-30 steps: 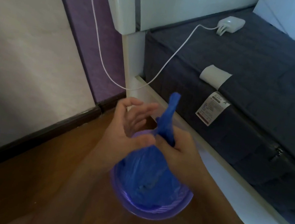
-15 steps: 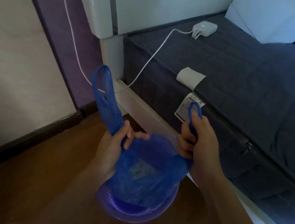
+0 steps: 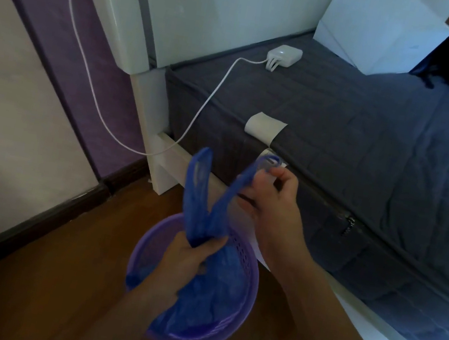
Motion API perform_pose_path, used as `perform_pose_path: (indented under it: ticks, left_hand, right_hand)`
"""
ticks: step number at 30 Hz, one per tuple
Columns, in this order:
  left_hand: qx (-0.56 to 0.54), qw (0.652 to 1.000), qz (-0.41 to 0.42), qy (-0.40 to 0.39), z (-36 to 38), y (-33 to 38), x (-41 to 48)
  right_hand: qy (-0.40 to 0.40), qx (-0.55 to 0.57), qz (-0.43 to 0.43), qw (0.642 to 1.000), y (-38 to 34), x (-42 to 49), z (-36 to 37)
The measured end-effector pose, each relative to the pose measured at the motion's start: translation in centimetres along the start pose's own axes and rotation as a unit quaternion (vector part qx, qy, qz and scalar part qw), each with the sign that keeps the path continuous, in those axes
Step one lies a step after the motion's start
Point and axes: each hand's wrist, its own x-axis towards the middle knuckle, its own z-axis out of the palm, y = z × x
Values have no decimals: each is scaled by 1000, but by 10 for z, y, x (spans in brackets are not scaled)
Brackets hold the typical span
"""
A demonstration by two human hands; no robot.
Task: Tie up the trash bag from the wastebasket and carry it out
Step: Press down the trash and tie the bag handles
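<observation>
A blue plastic trash bag [image 3: 205, 295] sits inside a round purple wastebasket [image 3: 244, 290] on the wooden floor. Its two handle loops stand up above the rim. My left hand [image 3: 190, 256] grips the bag's gathered neck where both loops meet. My right hand [image 3: 268, 204] pinches the top of the right loop [image 3: 240, 184] and holds it up and to the right. The left loop [image 3: 197, 183] stands free. The bag's contents are hidden.
A white bed frame [image 3: 160, 152] with a dark blue mattress [image 3: 370, 153] runs along the right. A white charger [image 3: 284, 53] lies on the mattress, and its cable [image 3: 89, 80] hangs down to the wall on the left. A dark skirting board [image 3: 27, 225] edges the floor.
My left hand dropped from the left loop to the bag's neck and bunched it together. My right hand kept its loop and lifted it. The two loops now stand closer together.
</observation>
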Motion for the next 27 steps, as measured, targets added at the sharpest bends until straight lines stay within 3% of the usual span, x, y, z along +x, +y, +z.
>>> perform_pose_path:
  ticks: [5, 8, 13, 15, 19, 24, 27]
  left_hand:
    - [-57, 998, -26, -10, -20, 14, -6]
    - [-73, 997, -13, -21, -22, 20, -11]
    - [-171, 984, -18, -37, -25, 21, -12]
    - [-253, 967, 2, -37, -33, 21, -5]
    - [-335, 942, -6, 1, -38, 18, 2]
    - [-423, 905, -49, 13, -29, 10, 1]
    - [-371, 929, -2, 11, -23, 12, -1]
  right_hand:
    - [-205, -165, 43, 964, 21, -9, -10]
    - [-270, -209, 39, 939, 36, -17, 4]
    - [-191, -138, 28, 971, 46, -24, 19]
    - [-130, -122, 23, 984, 46, -22, 18]
    - [34, -59, 101, 993, 47, -15, 10]
    - [28, 138, 118, 983, 44, -10, 9]
    - [30, 124, 143, 982, 50, -11, 15]
